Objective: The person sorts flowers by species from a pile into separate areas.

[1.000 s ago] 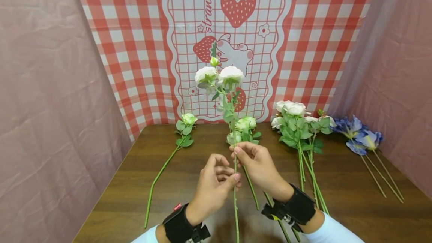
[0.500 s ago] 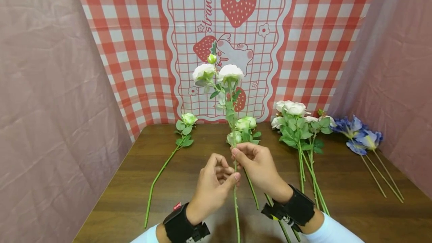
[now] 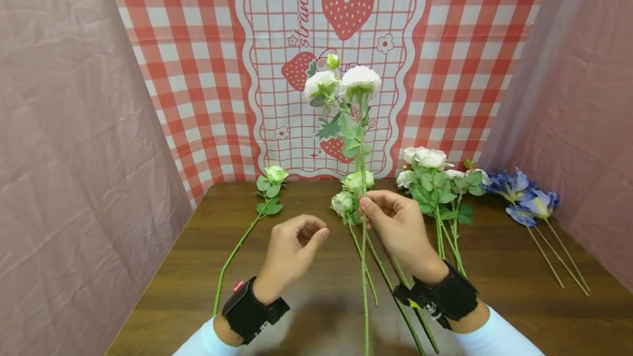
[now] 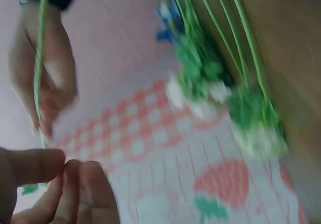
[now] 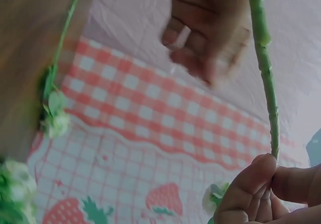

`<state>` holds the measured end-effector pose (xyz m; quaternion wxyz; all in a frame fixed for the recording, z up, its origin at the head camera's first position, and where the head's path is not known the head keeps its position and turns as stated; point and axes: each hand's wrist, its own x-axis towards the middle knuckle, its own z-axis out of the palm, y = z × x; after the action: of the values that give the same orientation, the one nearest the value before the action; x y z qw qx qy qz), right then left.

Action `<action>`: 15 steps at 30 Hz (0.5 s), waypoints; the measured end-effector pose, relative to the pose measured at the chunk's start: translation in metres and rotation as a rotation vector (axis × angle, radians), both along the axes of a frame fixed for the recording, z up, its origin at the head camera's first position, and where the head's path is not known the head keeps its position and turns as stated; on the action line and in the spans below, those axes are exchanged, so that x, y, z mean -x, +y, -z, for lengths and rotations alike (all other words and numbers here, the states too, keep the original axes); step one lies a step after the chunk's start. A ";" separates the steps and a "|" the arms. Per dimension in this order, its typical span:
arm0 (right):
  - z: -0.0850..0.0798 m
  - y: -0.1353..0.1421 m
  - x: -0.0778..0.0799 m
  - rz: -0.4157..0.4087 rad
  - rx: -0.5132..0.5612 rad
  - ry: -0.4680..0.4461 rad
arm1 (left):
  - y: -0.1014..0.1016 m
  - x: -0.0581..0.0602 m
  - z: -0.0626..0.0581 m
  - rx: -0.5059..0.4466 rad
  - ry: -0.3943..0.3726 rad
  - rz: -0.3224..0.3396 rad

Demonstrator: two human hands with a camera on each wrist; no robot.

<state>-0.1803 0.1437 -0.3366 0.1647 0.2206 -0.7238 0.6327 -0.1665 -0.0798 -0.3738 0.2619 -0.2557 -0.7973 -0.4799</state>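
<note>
My right hand (image 3: 400,229) pinches the green stem (image 5: 268,83) of an upright spray of white flowers (image 3: 361,84) between thumb and fingertips. Two full white blooms and a small green bud top this spray, and its leaves hang just below them. The lower stem runs down past the bottom of the head view. To the left, apart from the stem, my left hand (image 3: 292,251) is raised over the table with loosely bent fingers and holds nothing. In the left wrist view its thumb (image 4: 35,164) lies close to the fingertips.
On the wooden table (image 3: 173,295) a single pale green rose (image 3: 276,174) lies at left. Pale green roses (image 3: 357,181) lie behind the held stem. Further right are white roses (image 3: 429,158) and blue flowers (image 3: 519,188). A checked strawberry cloth (image 3: 198,70) hangs behind.
The left hand has come away from the stem and moved left and slightly toward the person. The right hand has carried the white flower spray right and upward.
</note>
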 end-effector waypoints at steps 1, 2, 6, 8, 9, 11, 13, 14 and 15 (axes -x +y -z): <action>-0.002 0.004 0.001 0.015 0.005 0.011 | -0.004 0.004 -0.001 0.027 0.017 -0.030; -0.004 0.007 0.002 0.030 0.013 0.021 | -0.009 0.009 -0.001 0.060 0.029 -0.067; -0.014 0.023 0.005 0.094 0.043 0.059 | -0.032 0.028 -0.001 0.152 0.001 -0.201; -0.020 0.030 0.007 0.118 0.077 0.070 | -0.044 0.037 0.001 0.187 -0.045 -0.264; -0.022 0.034 0.007 0.126 0.093 0.077 | -0.050 0.041 0.002 0.205 -0.072 -0.294; -0.026 0.041 0.010 0.141 0.138 0.091 | -0.061 0.049 0.005 0.240 -0.112 -0.362; -0.030 0.050 0.012 0.170 0.154 0.107 | -0.073 0.057 0.010 0.278 -0.149 -0.419; -0.031 0.054 0.013 0.192 0.149 0.118 | -0.078 0.060 0.012 0.303 -0.170 -0.447; -0.033 0.059 0.015 0.211 0.151 0.125 | -0.084 0.064 0.014 0.325 -0.196 -0.469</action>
<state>-0.1954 0.2026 -0.3038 0.2913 0.1695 -0.6814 0.6497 -0.2301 -0.1637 -0.3878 0.2429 -0.0554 -0.9224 -0.2950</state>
